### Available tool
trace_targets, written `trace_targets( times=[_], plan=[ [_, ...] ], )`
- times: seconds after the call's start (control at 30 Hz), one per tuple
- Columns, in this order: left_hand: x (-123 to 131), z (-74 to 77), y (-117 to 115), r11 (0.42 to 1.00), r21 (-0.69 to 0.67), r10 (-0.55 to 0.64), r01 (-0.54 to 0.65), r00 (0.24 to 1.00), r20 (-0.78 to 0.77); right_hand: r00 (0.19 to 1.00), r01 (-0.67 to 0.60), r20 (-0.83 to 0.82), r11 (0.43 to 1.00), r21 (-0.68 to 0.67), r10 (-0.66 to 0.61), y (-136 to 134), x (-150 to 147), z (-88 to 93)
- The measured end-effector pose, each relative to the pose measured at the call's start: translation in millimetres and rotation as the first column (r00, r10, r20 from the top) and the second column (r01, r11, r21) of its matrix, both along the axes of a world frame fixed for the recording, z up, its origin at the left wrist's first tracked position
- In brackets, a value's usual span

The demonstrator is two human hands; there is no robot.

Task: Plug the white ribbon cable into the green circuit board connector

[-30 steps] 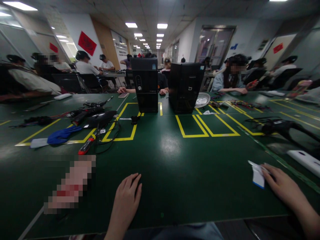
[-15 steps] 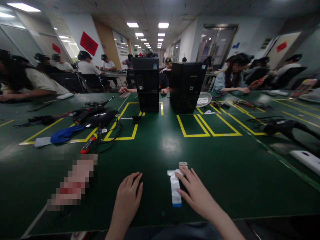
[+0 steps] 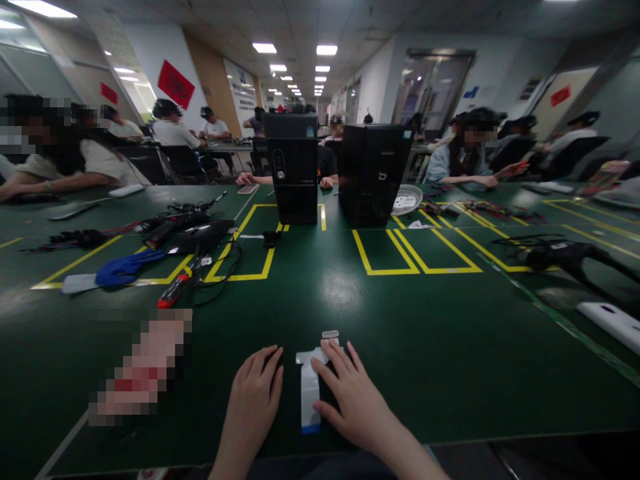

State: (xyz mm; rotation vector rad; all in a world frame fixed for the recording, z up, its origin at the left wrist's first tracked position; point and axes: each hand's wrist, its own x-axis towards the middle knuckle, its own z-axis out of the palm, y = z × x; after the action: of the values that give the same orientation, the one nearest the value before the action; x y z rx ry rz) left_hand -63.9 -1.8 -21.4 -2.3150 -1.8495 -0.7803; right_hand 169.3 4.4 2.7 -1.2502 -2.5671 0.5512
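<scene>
A white flat ribbon cable [image 3: 310, 393] lies on the green table in front of me. Its near end is blue, and a small pale connector [image 3: 330, 335] is at its far end. My right hand [image 3: 353, 387] holds the cable against the table, thumb and index finger along its right edge and other fingertips at the connector. To the left of the cable, my left hand [image 3: 255, 387] rests palm down, fingers slightly bent and thumb apart. Nothing shows in it, and a gap separates it from the cable.
Two black computer towers [image 3: 297, 177] [image 3: 375, 177] stand across the table. At left are a blue glove [image 3: 127, 269], an orange-and-black tool [image 3: 173, 292], tangled black cables [image 3: 187, 220] and a pixelated patch. Yellow tape [image 3: 240, 277] outlines boxes. A white device [image 3: 610, 327] sits far right. Other people sit around.
My right hand has slid left and slightly toward me, and the ribbon cable has moved with it, closer to my left hand. My left hand stays nearly in place.
</scene>
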Motion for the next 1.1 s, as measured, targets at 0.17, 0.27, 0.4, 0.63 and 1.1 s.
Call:
trace_targets(
  times=[0.17,0.27,0.4,0.63,1.1],
  plan=[
    [0,-0.9,0,1.0,-0.014,0.0,0.0,1.0,-0.017,0.999,-0.024,0.025,1.0,0.007,0.024,0,-1,1.9],
    [-1,-2.0,0,1.0,-0.012,0.002,-0.003,1.0,-0.015,0.999,-0.025,0.033,0.998,0.051,0.023,-4,-1,3.8],
    [-2,-2.8,1,1.0,-0.012,0.009,-0.009,1.0,-0.008,0.993,0.112,0.013,0.976,0.186,-0.116,4,36,3.8],
    [-2,-1.7,1,0.999,-0.038,0.016,-0.017,1.0,-0.016,0.499,0.79,0.071,0.487,0.374,-0.864,54,249,-1.2],
    [-1,0.3,2,0.999,-0.045,0.013,-0.015,0.999,-0.031,0.007,0.961,0.07,0.026,0.275,-0.997,17,437,-43.8]
  ],
)
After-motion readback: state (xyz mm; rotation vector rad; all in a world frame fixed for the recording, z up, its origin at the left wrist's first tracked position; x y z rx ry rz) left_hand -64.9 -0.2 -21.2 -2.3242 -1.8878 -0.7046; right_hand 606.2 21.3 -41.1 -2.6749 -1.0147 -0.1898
